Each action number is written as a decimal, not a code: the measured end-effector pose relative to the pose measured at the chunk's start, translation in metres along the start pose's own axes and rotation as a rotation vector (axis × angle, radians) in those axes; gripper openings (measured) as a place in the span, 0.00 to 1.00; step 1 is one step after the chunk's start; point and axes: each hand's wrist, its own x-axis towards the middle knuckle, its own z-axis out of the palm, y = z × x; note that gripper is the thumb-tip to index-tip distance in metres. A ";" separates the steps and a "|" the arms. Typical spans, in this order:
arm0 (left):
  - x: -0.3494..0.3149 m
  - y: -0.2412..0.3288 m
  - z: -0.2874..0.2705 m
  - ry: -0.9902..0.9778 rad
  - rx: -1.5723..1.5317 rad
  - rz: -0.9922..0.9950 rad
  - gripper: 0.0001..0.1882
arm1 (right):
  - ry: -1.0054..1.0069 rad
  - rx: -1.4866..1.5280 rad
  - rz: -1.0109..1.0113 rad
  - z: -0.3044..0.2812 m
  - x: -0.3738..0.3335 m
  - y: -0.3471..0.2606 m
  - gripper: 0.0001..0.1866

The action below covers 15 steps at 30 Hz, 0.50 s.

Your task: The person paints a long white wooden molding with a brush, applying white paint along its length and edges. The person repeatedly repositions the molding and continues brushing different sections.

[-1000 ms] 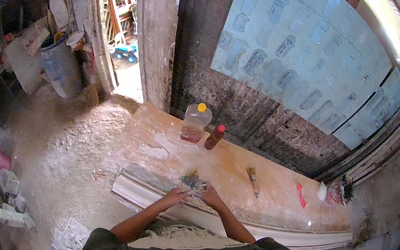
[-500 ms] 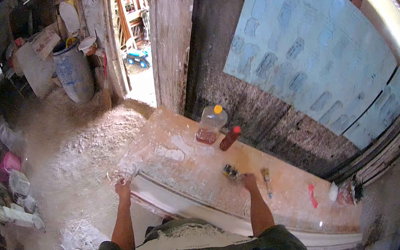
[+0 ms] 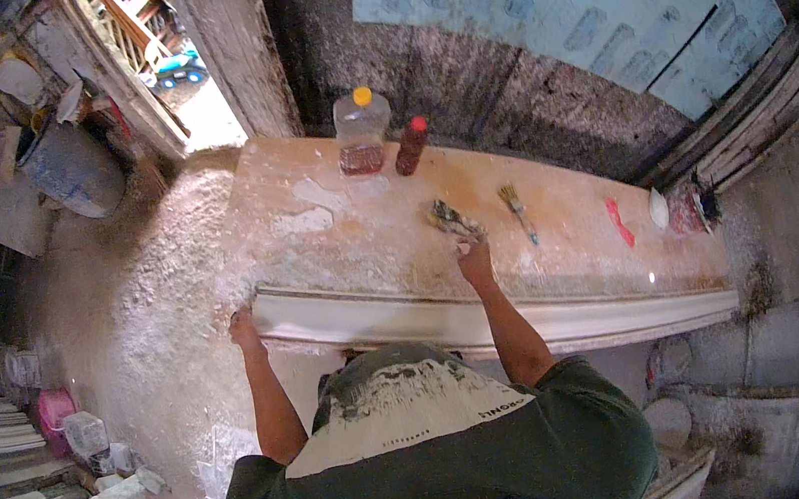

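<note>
A long white moulding [image 3: 378, 316] with a ridged profile lies along the near edge of the worktable. My left hand [image 3: 242, 329] is at its left end, fingers curled against the end; their tips are hard to see. Over the middle of the table, my right hand [image 3: 473, 252] is closed round the handle of a paintbrush [image 3: 448, 215] with dark, clotted bristles. The brush head points away to the left, low over the tabletop. To the right of it lies a second paintbrush [image 3: 517, 211] with pale bristles and a bluish handle tip.
Behind the brushes stand a clear yellow-capped jug [image 3: 363, 133] and a red-capped bottle [image 3: 412, 147], both with reddish liquid. A red strip [image 3: 620, 222] and a stained pot [image 3: 685, 209] sit on the right of the worktable [image 3: 562, 253]. A blue barrel [image 3: 74, 171] stands far left.
The view has turned, so the table now runs more level across it. Both hands keep nearly the same places at the moulding and the brush.
</note>
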 end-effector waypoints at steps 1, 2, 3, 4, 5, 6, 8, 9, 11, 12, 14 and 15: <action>-0.001 -0.003 -0.014 -0.038 -0.118 -0.015 0.22 | -0.053 0.053 0.057 -0.011 -0.013 -0.033 0.13; -0.002 -0.002 -0.018 -0.093 -0.243 -0.026 0.21 | -0.089 0.095 0.117 -0.023 -0.022 -0.048 0.14; -0.007 0.003 -0.013 -0.107 -0.290 0.009 0.17 | 0.060 0.003 0.019 -0.022 -0.036 -0.044 0.13; -0.009 0.002 -0.010 -0.131 -0.263 0.011 0.17 | 0.065 0.021 0.070 -0.027 -0.048 -0.035 0.12; -0.007 0.001 -0.013 -0.143 -0.231 0.021 0.16 | 0.068 0.054 0.119 -0.031 -0.053 -0.037 0.12; -0.009 0.003 -0.013 -0.174 -0.192 0.031 0.15 | 0.081 0.079 0.182 -0.037 -0.061 -0.037 0.12; -0.021 0.006 -0.018 -0.215 -0.143 0.097 0.14 | 0.131 0.081 0.186 -0.048 -0.075 -0.037 0.12; -0.032 0.006 -0.018 -0.220 -0.159 0.132 0.14 | 0.167 0.071 0.198 -0.056 -0.082 -0.034 0.12; -0.034 -0.011 -0.032 -0.255 -0.197 0.259 0.15 | 0.203 0.077 0.252 -0.075 -0.086 -0.046 0.10; -0.027 -0.017 -0.033 -0.242 -0.211 0.231 0.16 | 0.232 0.050 0.314 -0.081 -0.095 -0.043 0.11; -0.022 -0.026 -0.028 -0.187 -0.248 0.174 0.19 | 0.280 0.006 0.410 -0.091 -0.113 -0.038 0.13; -0.024 -0.022 -0.025 -0.160 -0.263 0.128 0.21 | 0.326 0.006 0.541 -0.097 -0.119 -0.043 0.15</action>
